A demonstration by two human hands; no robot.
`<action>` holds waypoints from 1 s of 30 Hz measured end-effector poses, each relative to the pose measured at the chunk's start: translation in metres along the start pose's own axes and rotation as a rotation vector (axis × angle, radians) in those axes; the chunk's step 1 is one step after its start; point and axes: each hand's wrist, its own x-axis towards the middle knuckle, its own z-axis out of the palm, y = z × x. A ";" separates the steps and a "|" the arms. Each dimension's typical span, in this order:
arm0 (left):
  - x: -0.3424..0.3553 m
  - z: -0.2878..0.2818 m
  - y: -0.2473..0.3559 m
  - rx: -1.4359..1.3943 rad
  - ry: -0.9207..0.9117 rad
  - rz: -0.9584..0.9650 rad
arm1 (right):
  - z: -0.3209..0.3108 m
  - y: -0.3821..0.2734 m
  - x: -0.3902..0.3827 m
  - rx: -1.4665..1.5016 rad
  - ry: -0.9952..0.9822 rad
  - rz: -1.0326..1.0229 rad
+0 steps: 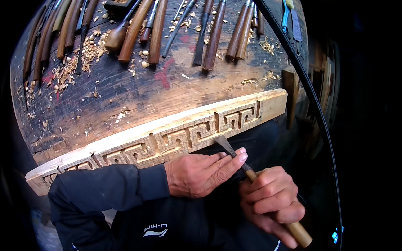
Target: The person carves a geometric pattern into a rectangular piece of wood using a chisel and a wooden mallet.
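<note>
A long pale wooden strip (272,108), carved with a square meander pattern over a pencilled grid, lies along the near edge of the bench. My right hand (270,201) is shut round the wooden handle of a chisel (226,145), whose flat steel blade meets the strip's lower edge right of its middle. My left hand (203,173) is closed against that blade, fingertips pressed on it just below the strip; its thumb is not clearly visible. My dark left sleeve crosses in front of the left part of the strip.
The worn wooden bench (125,96) holds several wood-handled carving tools (213,42) along its back, among scattered shavings (90,50). A black cable (307,83) runs down across the right side. Boards (328,83) stand in shadow beyond the bench's right end.
</note>
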 end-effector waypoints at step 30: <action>0.001 -0.003 0.001 -0.025 0.008 -0.115 | 0.008 0.029 -0.001 0.104 -0.017 -0.004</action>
